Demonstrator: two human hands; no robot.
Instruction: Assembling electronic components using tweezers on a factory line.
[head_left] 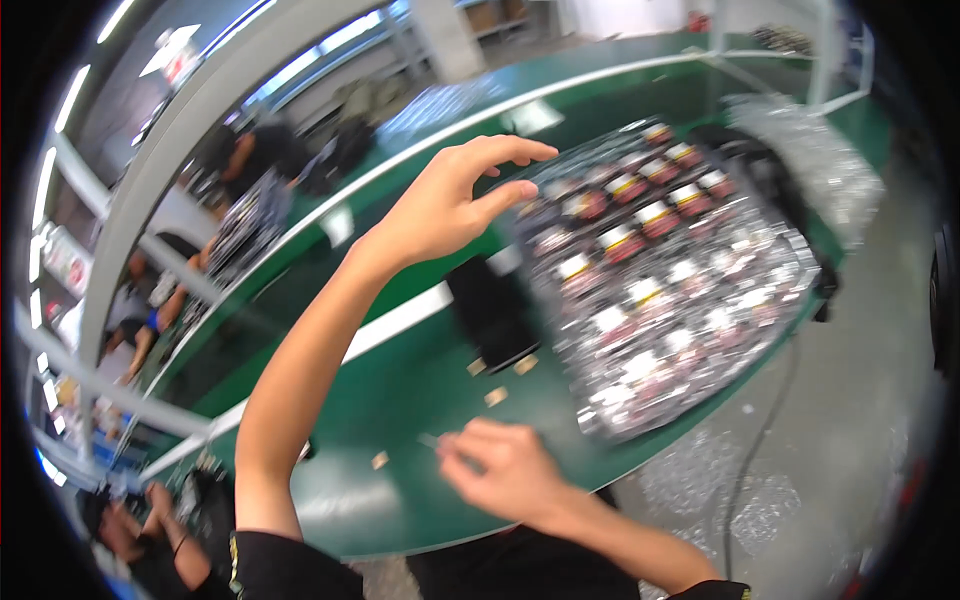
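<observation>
My left hand [455,205] reaches out over the far left corner of a clear plastic tray [590,400], its thumb and fingers apart and nothing between them. Rows of small round parts [620,243] with white tops, yellow bands and reddish sides sit in the tray. Lower down, near the front edge of the green table [400,510], my right hand [505,470] is closed in a pinch. A thin, pale tip sticks out from its fingers, too blurred to name. Small tan pieces [496,396] lie on the table just beyond that hand.
A flat black rectangular object [490,310] lies left of the tray. Behind the tray are a dark bag-like item [750,165] and crumpled clear plastic [815,160]. A cable [765,450] runs across the floor at right. Other people [260,155] work beyond the white frame at left.
</observation>
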